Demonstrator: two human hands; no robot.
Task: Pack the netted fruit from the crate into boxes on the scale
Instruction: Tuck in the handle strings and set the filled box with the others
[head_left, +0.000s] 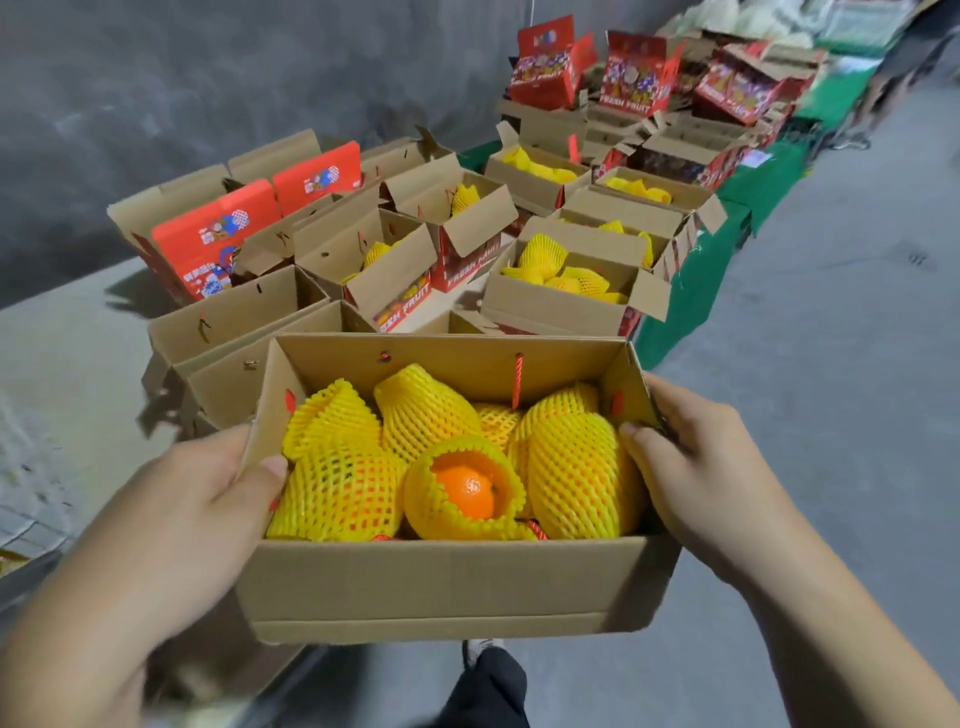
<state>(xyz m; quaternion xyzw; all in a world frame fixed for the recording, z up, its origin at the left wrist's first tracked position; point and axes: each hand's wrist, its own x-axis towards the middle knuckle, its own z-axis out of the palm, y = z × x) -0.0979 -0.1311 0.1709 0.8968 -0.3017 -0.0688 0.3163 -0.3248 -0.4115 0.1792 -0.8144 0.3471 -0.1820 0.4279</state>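
Currently both hands carry an open cardboard box at frame centre, off the ground. Left hand grips the 9 o'clock end wall, thumb hooked inside; right hand grips the 3 o'clock end likewise. Inside: netted fruit in yellow foam sleeves (one orange exposed, facing up). At 12 o'clock, rows of packed boxes stand on the grey floor; red printed cartons sit farther back.

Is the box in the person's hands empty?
No, the box held by the left hand and right hand is full of oranges in yellow foam nets.
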